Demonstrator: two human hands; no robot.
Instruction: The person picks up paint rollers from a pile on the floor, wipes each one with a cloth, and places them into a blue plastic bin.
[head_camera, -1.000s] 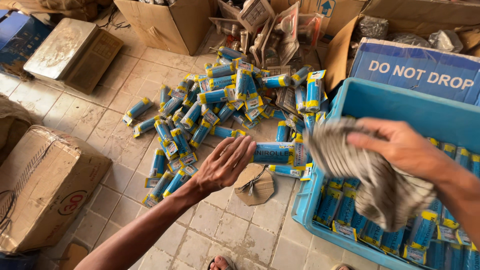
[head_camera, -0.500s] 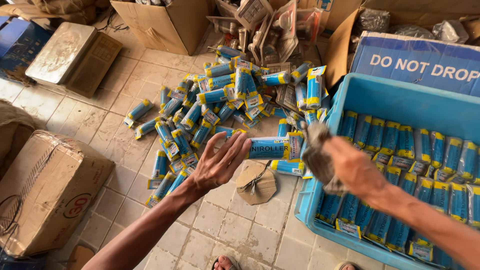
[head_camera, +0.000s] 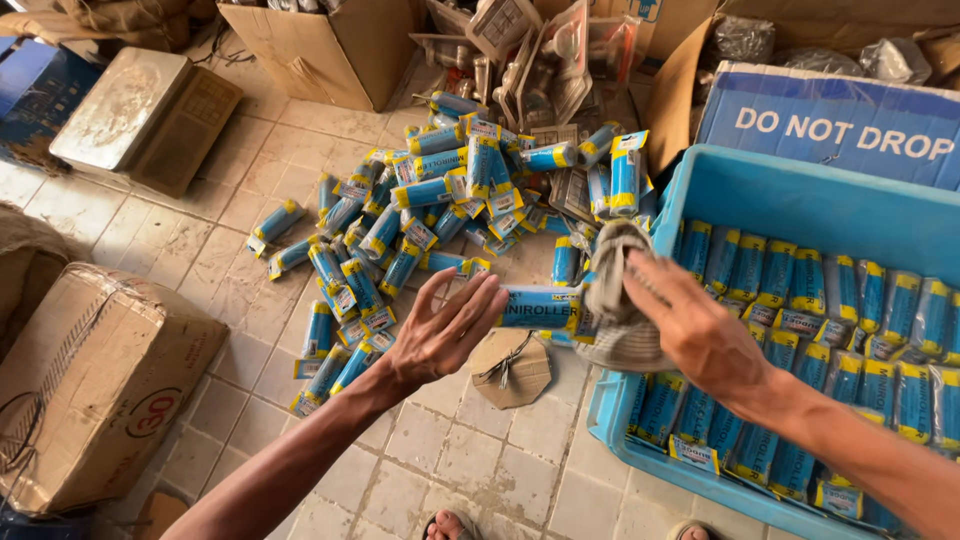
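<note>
Above a tiled floor (head_camera: 250, 190), a blue-and-yellow packet (head_camera: 535, 306) is held by its end at the fingertips of the left hand (head_camera: 445, 335), whose fingers are spread wide. At the packet's other end, a grey cloth (head_camera: 615, 300) is gripped in the right hand (head_camera: 700, 335) and pressed against it. Beside the right hand, rows of matching packets are seen packed in a blue crate (head_camera: 790, 195). A loose pile of the same packets (head_camera: 420, 225) is scattered on the floor beyond, with a cardboard box (head_camera: 95, 375) at the left edge.
</note>
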